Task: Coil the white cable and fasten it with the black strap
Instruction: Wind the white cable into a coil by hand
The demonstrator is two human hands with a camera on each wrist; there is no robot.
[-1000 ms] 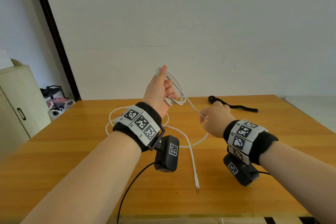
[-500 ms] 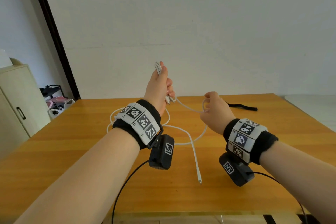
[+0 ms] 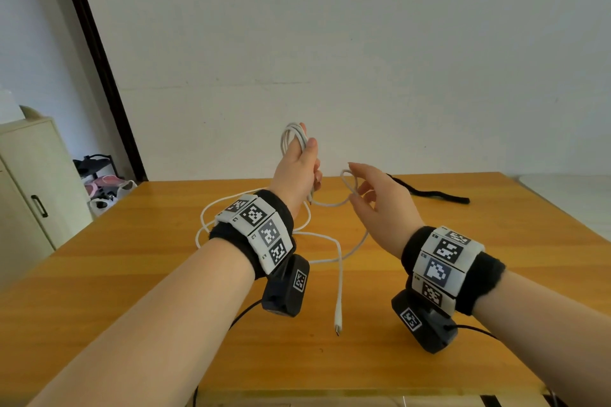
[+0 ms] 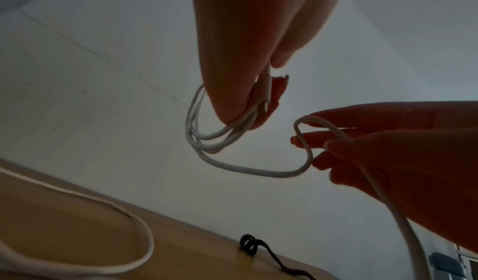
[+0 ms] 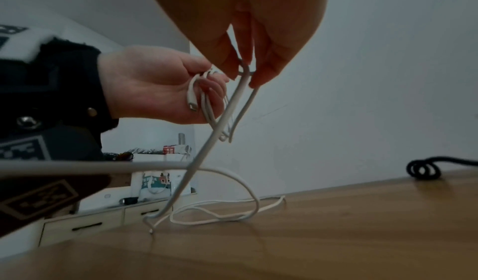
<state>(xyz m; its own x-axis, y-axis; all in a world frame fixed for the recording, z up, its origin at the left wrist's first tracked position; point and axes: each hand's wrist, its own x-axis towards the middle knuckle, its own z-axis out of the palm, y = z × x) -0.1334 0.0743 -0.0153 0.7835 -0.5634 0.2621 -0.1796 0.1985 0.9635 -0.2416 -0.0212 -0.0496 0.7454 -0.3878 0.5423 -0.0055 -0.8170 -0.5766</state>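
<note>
1. The left hand [image 3: 299, 172], raised above the wooden table [image 3: 132, 268], grips several loops of the white cable [image 3: 339, 261].
2. The right hand [image 3: 380, 205] pinches the next stretch of cable beside it.
3. The loose remainder trails onto the table.
4. The black strap [image 3: 429, 192] lies unfastened near the table's far edge.
5. No writing is legible; the wristbands [image 3: 261, 231] carry only square coded markers.

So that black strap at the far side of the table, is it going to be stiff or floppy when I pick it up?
Probably floppy: the black strap lies flat on the table in a wavy line. One end curls into small loops, so it may spring back when straightened. It looks thin and likely light, easy to lift with one hand.
</note>
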